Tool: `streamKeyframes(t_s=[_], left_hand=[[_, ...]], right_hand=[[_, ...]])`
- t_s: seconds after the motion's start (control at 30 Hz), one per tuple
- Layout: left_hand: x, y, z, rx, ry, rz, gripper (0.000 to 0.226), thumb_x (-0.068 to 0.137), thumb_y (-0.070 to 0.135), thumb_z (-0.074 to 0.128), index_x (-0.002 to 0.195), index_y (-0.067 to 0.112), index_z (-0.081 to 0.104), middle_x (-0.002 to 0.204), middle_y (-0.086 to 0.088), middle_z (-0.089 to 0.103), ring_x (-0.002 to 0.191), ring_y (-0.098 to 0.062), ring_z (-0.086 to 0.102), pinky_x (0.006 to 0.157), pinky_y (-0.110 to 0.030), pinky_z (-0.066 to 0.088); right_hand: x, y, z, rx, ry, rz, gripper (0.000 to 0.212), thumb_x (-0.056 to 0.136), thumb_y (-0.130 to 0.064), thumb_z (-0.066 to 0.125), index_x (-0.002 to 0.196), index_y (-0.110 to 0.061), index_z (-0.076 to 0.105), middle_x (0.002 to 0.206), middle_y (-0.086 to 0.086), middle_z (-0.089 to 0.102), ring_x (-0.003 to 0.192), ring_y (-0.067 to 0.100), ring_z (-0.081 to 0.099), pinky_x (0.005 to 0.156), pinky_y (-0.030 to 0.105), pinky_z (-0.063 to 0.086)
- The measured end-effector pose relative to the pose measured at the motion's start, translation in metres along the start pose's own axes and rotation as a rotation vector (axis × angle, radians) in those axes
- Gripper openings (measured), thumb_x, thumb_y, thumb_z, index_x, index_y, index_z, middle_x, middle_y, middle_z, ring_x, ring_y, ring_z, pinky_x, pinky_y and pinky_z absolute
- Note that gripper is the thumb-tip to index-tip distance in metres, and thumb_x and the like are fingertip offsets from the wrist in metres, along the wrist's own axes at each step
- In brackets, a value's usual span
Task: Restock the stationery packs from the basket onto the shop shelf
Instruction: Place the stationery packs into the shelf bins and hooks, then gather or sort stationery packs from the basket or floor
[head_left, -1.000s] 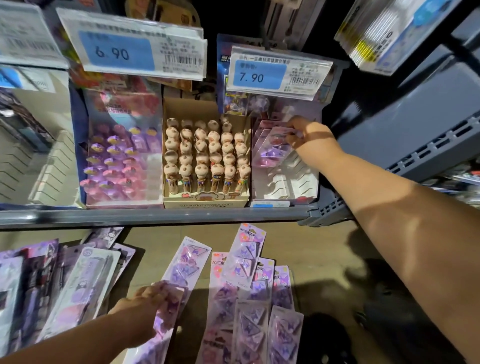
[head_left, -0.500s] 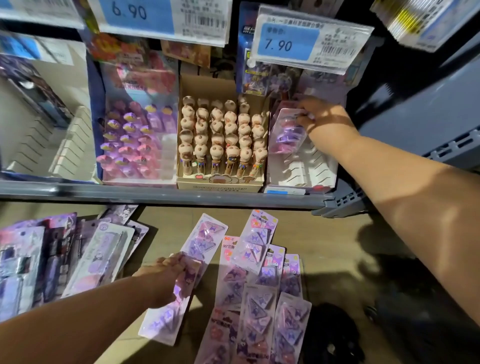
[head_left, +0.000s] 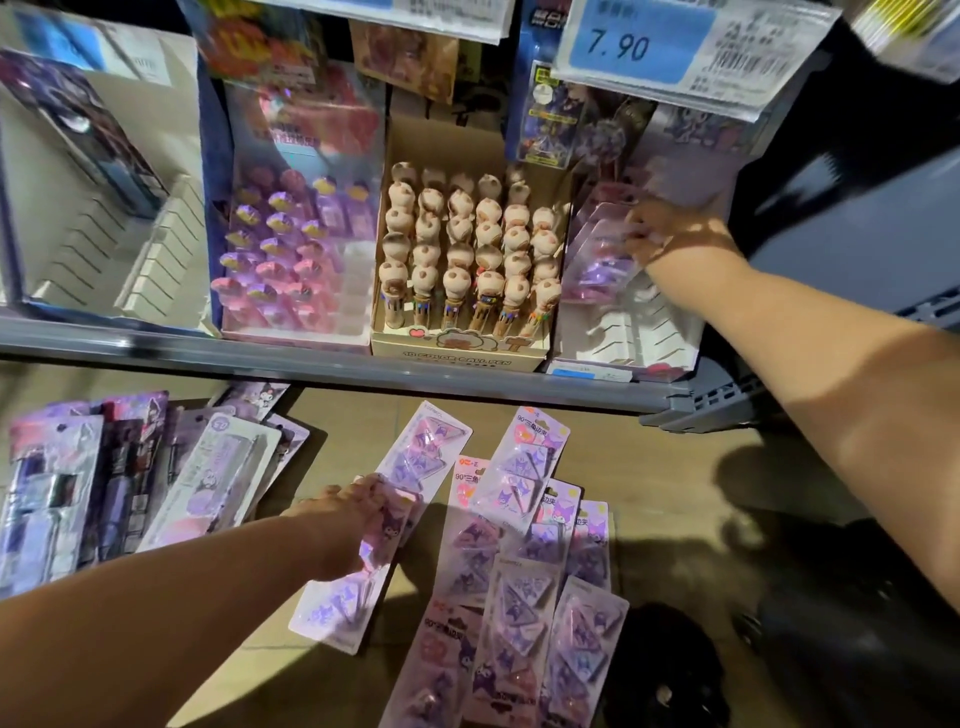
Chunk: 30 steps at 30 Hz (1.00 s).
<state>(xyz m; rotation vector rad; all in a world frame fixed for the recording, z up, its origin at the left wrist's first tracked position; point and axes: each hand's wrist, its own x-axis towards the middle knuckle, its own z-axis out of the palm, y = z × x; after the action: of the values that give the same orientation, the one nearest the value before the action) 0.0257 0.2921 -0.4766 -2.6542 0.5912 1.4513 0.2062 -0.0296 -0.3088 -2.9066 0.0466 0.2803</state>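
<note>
Two hands at work. Left hand (head_left: 358, 512): grip closed, fingers curled over the middle of a long triangle-clip pack (head_left: 332, 608) that lies flat on the brown floor (head_left: 675, 467) below the shelf (head_left: 311, 364). Right hand (head_left: 670, 234): fingers bent against the top of a shelved pack (head_left: 597, 260) leaning in the white slotted tray (head_left: 639, 332). Pinching or only pushing: cannot tell, blurred.

Handling, judged: packs are light, thin card with clear blisters. They likely bend along their length, and the glossy surface looks slippery. Take hold by the card edges near mid-length, not by a blister.

Loose clip packs (head_left: 519, 571) overlap on the floor just beside the left hand, not yet shelved. The tray has packs in its back slots only. Touching its left side, the pen box (head_left: 457, 353) is packed with upright ball pens (head_left: 467, 249). Carded pen packs (head_left: 52, 493) fan out on the floor at far left.
</note>
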Motion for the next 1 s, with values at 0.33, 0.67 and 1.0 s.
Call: streamKeyframes(t_s=[0.33,0.67,1.0], left_hand=[[0.013,-0.007,0.008,-0.123,0.001,-0.035,0.087,0.09,0.031,0.063,0.154,0.03,0.005,0.162,0.001,0.008,0.141,-0.027,0.03,0.109,-0.038,0.039],[0.009,-0.021,0.019,-0.166,0.09,0.071,0.079,0.087,0.053,0.054,0.153,0.031,0.015,0.162,0.005,-0.011,0.149,-0.027,0.007,0.118,-0.048,0.022],[-0.019,-0.029,0.034,-0.667,0.15,-0.104,0.089,0.084,0.032,0.072,0.152,0.025,0.016,0.155,-0.004,0.02,0.129,-0.024,0.043,0.096,-0.029,0.043]], right_hand=[[-0.036,-0.005,0.016,-0.274,0.268,0.124,0.05,0.095,-0.037,0.048,0.114,0.009,0.053,0.127,0.031,0.045,0.119,0.042,0.042,0.097,0.047,0.036],[-0.153,-0.029,0.161,0.158,-0.201,0.274,0.029,0.091,-0.042,0.057,0.108,-0.018,0.056,0.106,0.005,0.06,0.091,0.025,0.053,0.076,0.031,0.042],[-0.213,-0.078,0.232,0.207,-0.464,0.432,0.042,0.093,-0.034,0.051,0.13,-0.015,0.044,0.135,0.007,0.041,0.121,0.026,0.045,0.088,0.03,0.041]])
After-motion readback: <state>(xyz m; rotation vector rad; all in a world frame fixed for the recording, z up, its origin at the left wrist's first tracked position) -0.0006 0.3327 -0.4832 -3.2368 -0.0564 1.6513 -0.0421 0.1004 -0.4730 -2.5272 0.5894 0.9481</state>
